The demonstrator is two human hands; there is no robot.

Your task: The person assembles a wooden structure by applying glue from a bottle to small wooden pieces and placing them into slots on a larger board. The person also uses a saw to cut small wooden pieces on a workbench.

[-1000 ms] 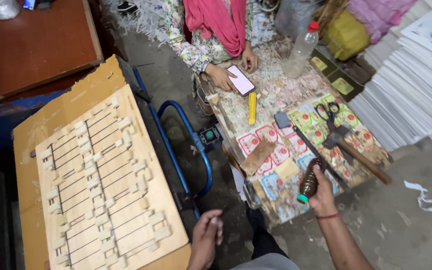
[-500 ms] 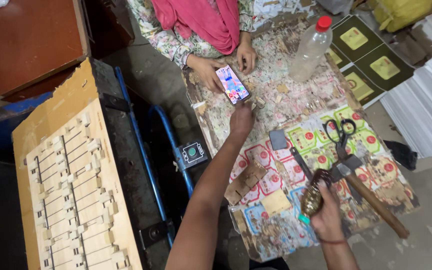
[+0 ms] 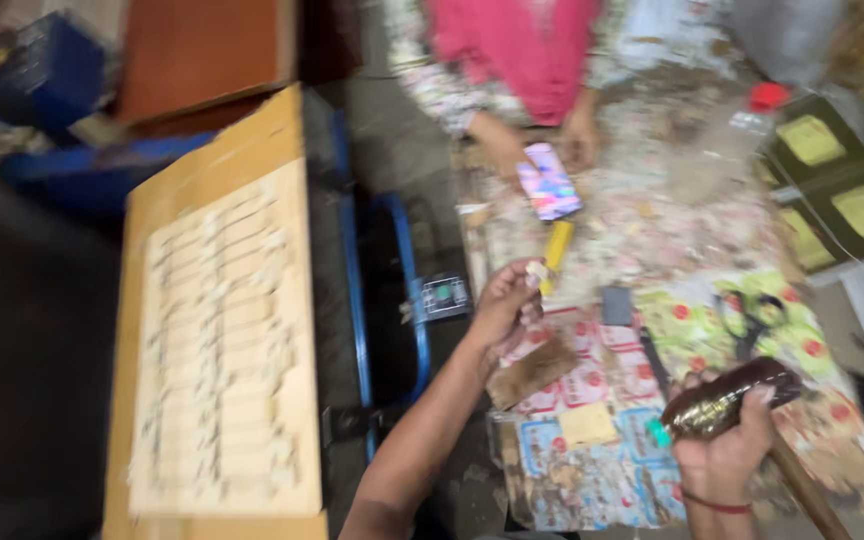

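Now the view is smeared by motion, so fine detail is lost. Taking the low table covered in printed colourful paper (image 3: 652, 240) as the landmark: well to its left lies the pale wooden board with rows of cut slots (image 3: 222, 340), resting on a brown cardboard sheet, and between the board and the table run a blue metal tube frame (image 3: 392, 290) and a small dark gadget with a greenish face (image 3: 445, 297).

The left hand (image 3: 505, 308) has pulled back from the far side of the table, where half a second ago it reached out to the pink-cased phone (image 3: 549, 181); it now hovers over the table's left edge, fingers curled round a small pale piece at the fingertips, though the blur keeps me from telling what that piece is or how firmly it is pinched. Just beyond it, on the table, lies a yellow stick-shaped object (image 3: 556, 246), close to the fingertips but apart from them. The phone stays at the table's far edge beside another person's hands.

Toward the table's near right corner, the right hand (image 3: 724, 455) is closed round a dark, glossy oblong tool (image 3: 732, 395), much as before, with a brown wooden handle (image 3: 802, 490) running out below the wrist. Black-handled scissors (image 3: 752, 320) lie just beyond it.
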